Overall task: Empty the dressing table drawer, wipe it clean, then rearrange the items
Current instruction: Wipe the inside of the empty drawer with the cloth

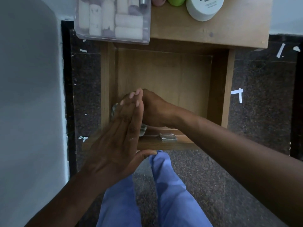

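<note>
While the pulled-out wooden drawer shows a bare brown floor, my left hand hangs flat above its near-left corner, fingers straight and together, holding nothing. My right hand reaches into that corner behind it (whether it grips the crumpled clear thing there I cannot tell). On the wooden desk sit a clear plastic box of pale tubes and a white round jar, well apart.
</note>
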A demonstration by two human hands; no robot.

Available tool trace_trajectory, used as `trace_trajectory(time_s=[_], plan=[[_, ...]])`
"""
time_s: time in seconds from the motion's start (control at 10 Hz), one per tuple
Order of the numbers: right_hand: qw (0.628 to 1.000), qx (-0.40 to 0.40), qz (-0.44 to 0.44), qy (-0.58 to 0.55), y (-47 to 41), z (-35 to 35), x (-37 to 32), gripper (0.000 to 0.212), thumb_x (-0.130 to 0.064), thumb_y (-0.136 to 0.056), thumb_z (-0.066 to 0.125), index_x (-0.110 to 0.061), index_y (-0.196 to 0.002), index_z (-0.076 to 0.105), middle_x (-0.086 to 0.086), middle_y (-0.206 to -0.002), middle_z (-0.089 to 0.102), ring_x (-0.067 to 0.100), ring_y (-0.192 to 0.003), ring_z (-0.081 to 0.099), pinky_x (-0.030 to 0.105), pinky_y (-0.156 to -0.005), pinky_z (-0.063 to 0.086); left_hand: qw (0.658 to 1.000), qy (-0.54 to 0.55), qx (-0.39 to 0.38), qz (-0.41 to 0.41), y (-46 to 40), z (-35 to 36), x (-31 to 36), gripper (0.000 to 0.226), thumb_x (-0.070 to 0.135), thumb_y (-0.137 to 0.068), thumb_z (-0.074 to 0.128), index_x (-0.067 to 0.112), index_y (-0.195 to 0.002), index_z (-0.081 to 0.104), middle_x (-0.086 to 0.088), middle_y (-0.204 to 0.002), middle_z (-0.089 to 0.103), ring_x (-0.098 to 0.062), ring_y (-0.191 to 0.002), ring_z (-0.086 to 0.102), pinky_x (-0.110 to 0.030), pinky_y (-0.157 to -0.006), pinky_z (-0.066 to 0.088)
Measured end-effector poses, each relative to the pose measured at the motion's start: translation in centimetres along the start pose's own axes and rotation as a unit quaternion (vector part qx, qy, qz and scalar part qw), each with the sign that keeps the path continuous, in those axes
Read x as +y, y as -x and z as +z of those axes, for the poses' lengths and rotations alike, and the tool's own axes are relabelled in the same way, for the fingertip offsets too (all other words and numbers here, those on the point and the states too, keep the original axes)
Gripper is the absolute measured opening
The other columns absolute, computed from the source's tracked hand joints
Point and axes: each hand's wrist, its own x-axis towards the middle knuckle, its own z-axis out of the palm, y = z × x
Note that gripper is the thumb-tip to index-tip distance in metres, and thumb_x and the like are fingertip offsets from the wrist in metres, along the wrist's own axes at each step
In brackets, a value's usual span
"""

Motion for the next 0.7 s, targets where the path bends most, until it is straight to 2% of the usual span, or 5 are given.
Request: trace_trajectory(time_s=[0.2, 0.3, 0.5, 0.6, 0.7], plan=[[0.997, -0.052, -0.023, -0.056, 1.6, -1.7, 0.5, 0.025, 0.001, -0.093, 0.069, -0.024, -0.091, 0.072, -0.013, -0.092, 0.073, -0.003, -0.090, 0.070, 0.021, -0.082, 0.058, 1.000, 0.001, 0.001, 0.027, -0.5, -0.6, 0.2, 0.115, 0.056, -0.090, 0.070, 0.000, -0.160, -0.002, -0.022, -0.171, 0.004, -0.035, -0.160, 0.010, -0.057, -0.127, 0.020], [0.994, -0.087, -0.031, -0.062, 3.5, -3.3, 0.9, 0.029, 0.006, -0.094, 0.066, -0.015, -0.113, 0.073, -0.005, -0.111, 0.076, 0.004, -0.105, 0.072, 0.024, -0.092, 0.059, 0.998, -0.021, 0.008, 0.062, -1.2, -1.2, 0.4, 0.114, 0.068, -0.092, 0.055, -0.008, -0.157, 0.002, -0.026, -0.170, 0.007, -0.036, -0.160, 0.011, -0.056, -0.128, 0.019], [0.982, -0.073, 0.016, 0.175, 8.6, -7.2, 2.2, 0.049, -0.002, -0.093, 0.065, -0.032, -0.131, 0.069, -0.014, -0.132, 0.067, 0.001, -0.115, 0.062, 0.023, -0.093, 0.054, 0.994, -0.101, -0.027, 0.038, -1.4, -0.9, 0.8, 0.118, 0.080, -0.092, 0.041, -0.010, -0.159, 0.008, -0.023, -0.171, 0.011, -0.036, -0.158, 0.016, -0.060, -0.124, 0.026], [0.958, -0.103, 0.029, 0.267, 11.1, -8.6, 2.1, 0.052, -0.004, -0.092, 0.067, -0.036, -0.133, 0.067, -0.012, -0.132, 0.065, 0.000, -0.108, 0.056, 0.013, -0.083, 0.043, 0.990, -0.131, -0.044, 0.024, -1.5, -0.9, 1.0, 0.121, 0.085, -0.089, 0.034, -0.008, -0.161, 0.006, -0.021, -0.171, 0.011, -0.035, -0.158, 0.018, -0.058, -0.125, 0.025], [0.925, -0.144, 0.047, 0.349, 12.8, -10.1, 2.1, 0.049, -0.010, -0.092, 0.069, -0.037, -0.134, 0.067, -0.012, -0.129, 0.066, 0.000, -0.104, 0.057, 0.013, -0.084, 0.047, 0.987, -0.151, -0.057, 0.019, -1.5, -0.8, 1.0, 0.121, 0.086, -0.089, 0.031, -0.008, -0.160, 0.007, -0.021, -0.171, 0.012, -0.036, -0.158, 0.019, -0.059, -0.124, 0.025]])
